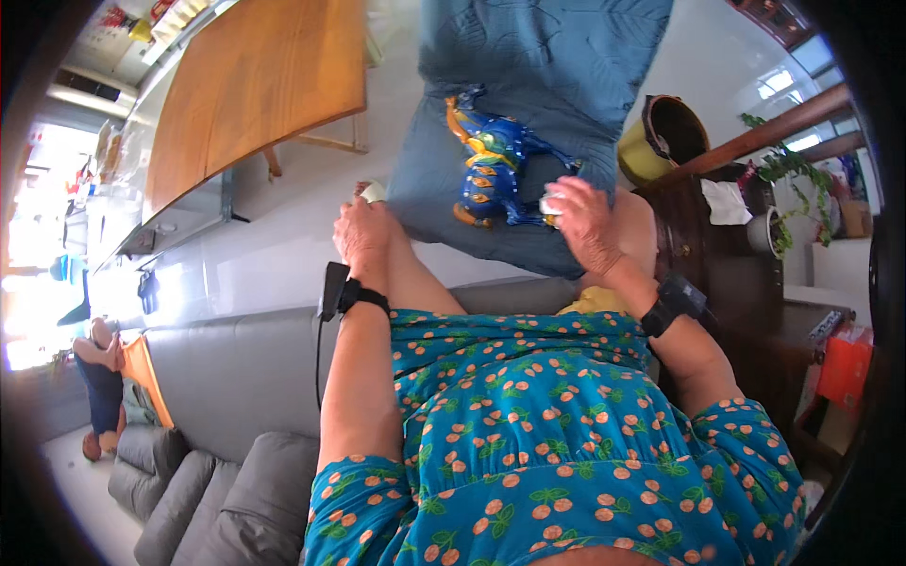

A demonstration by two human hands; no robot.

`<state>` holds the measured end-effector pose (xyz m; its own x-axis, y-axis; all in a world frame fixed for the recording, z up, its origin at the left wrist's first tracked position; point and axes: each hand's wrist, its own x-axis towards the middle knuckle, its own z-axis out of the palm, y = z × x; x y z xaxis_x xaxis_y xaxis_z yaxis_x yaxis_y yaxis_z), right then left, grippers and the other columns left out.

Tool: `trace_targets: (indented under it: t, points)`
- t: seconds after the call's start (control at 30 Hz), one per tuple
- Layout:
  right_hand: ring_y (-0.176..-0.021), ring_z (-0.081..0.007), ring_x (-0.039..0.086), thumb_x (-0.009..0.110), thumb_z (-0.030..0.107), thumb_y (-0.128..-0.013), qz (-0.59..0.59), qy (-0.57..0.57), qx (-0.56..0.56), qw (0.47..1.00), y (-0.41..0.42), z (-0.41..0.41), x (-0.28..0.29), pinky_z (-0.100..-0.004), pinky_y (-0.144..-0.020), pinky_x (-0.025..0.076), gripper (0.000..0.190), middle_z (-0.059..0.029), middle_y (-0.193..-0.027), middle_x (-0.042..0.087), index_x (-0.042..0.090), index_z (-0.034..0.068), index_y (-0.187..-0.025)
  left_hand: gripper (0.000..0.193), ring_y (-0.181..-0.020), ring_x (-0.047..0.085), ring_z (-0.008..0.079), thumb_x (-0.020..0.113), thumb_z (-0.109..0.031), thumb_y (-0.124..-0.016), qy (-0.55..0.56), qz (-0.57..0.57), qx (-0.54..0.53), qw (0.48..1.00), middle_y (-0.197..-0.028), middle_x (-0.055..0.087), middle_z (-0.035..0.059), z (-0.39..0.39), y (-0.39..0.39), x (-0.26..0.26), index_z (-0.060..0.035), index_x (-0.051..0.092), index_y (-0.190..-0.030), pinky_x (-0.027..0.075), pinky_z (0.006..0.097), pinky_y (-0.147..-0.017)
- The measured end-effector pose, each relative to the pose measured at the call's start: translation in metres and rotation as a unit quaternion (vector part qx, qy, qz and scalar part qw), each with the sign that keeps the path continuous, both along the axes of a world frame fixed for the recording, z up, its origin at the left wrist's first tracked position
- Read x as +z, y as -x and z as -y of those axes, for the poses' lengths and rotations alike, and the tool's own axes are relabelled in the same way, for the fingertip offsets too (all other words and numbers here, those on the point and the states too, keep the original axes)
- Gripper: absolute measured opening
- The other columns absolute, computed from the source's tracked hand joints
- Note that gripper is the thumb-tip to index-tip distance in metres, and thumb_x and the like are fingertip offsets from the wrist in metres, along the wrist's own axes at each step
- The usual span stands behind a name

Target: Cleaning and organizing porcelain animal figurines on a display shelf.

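A glossy blue, gold and orange animal figurine [492, 166] lies on its side on a blue-grey quilted cloth [439, 212] in front of me. My right hand [584, 219], somewhat blurred, is by the figurine's lower right end, with a small white object [550, 204] at its fingertips; what the object is, I cannot tell. Left of the cloth, my left hand [362, 230] is bent near my knee, its back towards the camera. A whitish object [373, 191] shows just beyond its fingers; whether they grip it is unclear. Each wrist wears a black strapped device.
A wooden tabletop [262, 85] stands at upper left. At right are a yellow-green bin [648, 145], a dark wooden cabinet [743, 262] and a potted plant [764, 230]. A grey sofa [241, 375] extends leftwards, where another person [102, 375] is at its far end.
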<state>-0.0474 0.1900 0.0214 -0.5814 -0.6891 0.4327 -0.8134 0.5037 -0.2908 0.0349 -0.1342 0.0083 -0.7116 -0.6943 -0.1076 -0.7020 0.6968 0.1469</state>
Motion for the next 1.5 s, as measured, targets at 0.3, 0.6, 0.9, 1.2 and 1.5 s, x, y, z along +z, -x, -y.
trace_targets:
  t: [0.3,0.6,0.9,1.2,1.5]
  points:
    - [-0.11,-0.0206,0.048,0.054,0.002,-0.07,-0.025,-0.039,0.044,0.998,-0.005,-0.004,0.006,-0.0342,-0.085,0.04,0.035,-0.0036,-0.111,0.055,0.058,0.007,-0.104,0.035,-0.091,0.058,0.0372,0.042,-0.028,-0.082,0.019,-0.012,-0.013,1.0,-0.1,0.059,0.0194,0.01,-0.003,-0.003,-0.0039,0.062,-0.096,0.047,0.046,-0.079]
    - [-0.112,-0.0207,0.046,0.049,0.004,-0.076,-0.076,-0.073,0.006,0.994,0.062,-0.026,0.0,-0.0353,-0.089,0.039,0.032,-0.0044,-0.116,0.052,0.057,0.006,-0.106,0.034,-0.09,0.058,0.0367,0.041,-0.027,-0.083,0.011,-0.021,-0.026,0.999,-0.098,0.059,0.0196,0.009,-0.001,0.001,-0.0037,0.062,-0.094,0.047,0.0454,-0.078]
    - [-0.096,-0.0279,0.054,0.049,-0.002,-0.074,0.071,0.036,-0.063,0.995,0.103,-0.022,-0.005,-0.0352,-0.085,0.045,0.027,-0.0103,-0.096,0.062,0.063,0.005,-0.096,0.035,-0.091,0.058,0.0358,0.039,-0.027,-0.083,0.008,-0.001,-0.019,1.0,-0.099,0.059,0.019,0.01,0.0,0.004,-0.0034,0.062,-0.094,0.046,0.045,-0.079]
    - [-0.085,-0.0319,0.059,0.044,0.0,-0.077,0.078,-0.122,-0.041,0.989,0.117,-0.024,-0.01,-0.0394,-0.077,0.047,0.026,-0.0148,-0.085,0.063,0.065,0.007,-0.091,0.035,-0.093,0.058,0.0357,0.04,-0.028,-0.083,0.004,0.012,-0.009,1.0,-0.101,0.059,0.019,0.011,-0.001,0.006,-0.004,0.061,-0.096,0.045,0.0452,-0.08]
    - [-0.08,-0.033,0.061,0.055,0.023,-0.078,0.119,-0.161,-0.059,0.978,0.112,0.058,-0.001,-0.0435,-0.069,0.049,0.021,-0.015,-0.08,0.063,0.061,0.005,-0.084,0.034,-0.093,0.057,0.0361,0.043,-0.029,-0.083,-0.009,-0.008,-0.021,1.0,-0.1,0.058,0.0193,0.011,0.001,0.003,-0.0038,0.061,-0.096,0.046,0.0456,-0.08]
